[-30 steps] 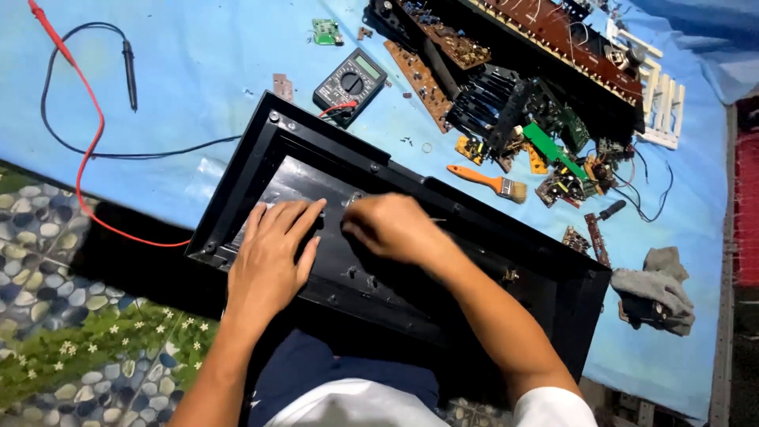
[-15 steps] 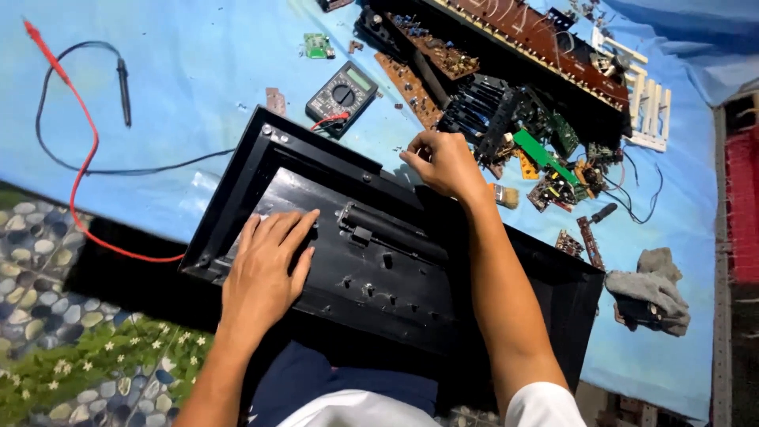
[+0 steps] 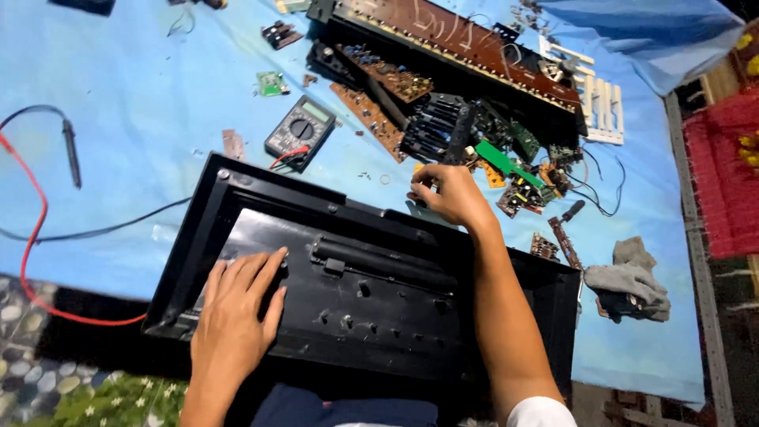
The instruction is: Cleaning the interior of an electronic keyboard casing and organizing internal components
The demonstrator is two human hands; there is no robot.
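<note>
Taking the black plastic casing (image 3: 371, 292) as the landmark: off its far-left side, a black probe (image 3: 71, 150) and a red lead (image 3: 32, 261) are lying on the blue sheet (image 3: 142, 95) that is covering the floor. The left hand (image 3: 233, 316) is lying flat and open on the casing's left half, fingers spread narrowly and pressing down on the glossy panel. Just beyond the casing's far edge, a dark multimeter (image 3: 300, 130) is sitting on the sheet. The right hand (image 3: 447, 194) is reaching past the casing's far edge, fingers curled and pinched together near the sheet; whether it is gripping anything small I cannot tell. Just beyond that hand, a heap of circuit boards (image 3: 443, 119) is resting beside a long brown board (image 3: 466, 43), with a green board (image 3: 502, 158) close to the knuckles. Off the casing's right end, a grey rag (image 3: 632, 277) is lying crumpled on the sheet.
</note>
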